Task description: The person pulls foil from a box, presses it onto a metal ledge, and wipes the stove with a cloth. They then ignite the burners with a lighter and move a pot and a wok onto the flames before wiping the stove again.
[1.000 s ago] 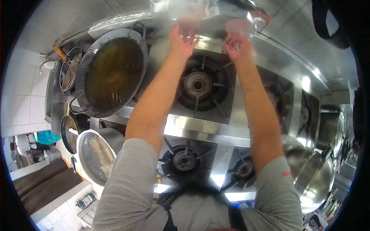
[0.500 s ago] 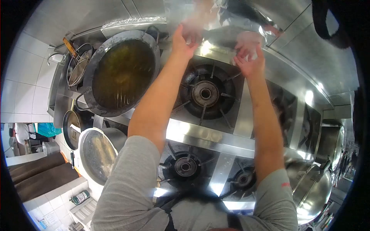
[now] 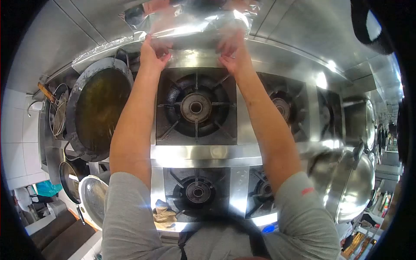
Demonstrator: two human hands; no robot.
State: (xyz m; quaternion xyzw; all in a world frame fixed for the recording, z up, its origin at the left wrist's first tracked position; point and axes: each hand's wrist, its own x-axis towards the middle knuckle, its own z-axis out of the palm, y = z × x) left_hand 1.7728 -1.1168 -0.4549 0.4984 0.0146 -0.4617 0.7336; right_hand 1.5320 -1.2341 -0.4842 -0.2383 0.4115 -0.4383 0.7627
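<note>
A shiny sheet of foil (image 3: 186,29) lies against the steel wall behind the stove, at the top of the view. My left hand (image 3: 154,55) pinches or presses its lower left corner, with fingers bent. At the lower right corner, my right hand (image 3: 234,54) is at the foil's edge, its fingers curled. Both hands are mirrored in the metal, and the fingertips are partly blurred. Beneath and between my arms is a bare gas burner (image 3: 196,107).
A large wok of dark oil (image 3: 102,108) stands on the left, with strainers (image 3: 60,112) beyond it. Below it are a small pan (image 3: 69,182) and a white-rimmed pot (image 3: 93,197). Large steel pans (image 3: 353,186) stand at right. A brown cloth (image 3: 164,215) lies at the front edge.
The view has turned and shifted. The foil now shows flatter and wider between my hands, and both hands have come a little closer to its lower corners.
</note>
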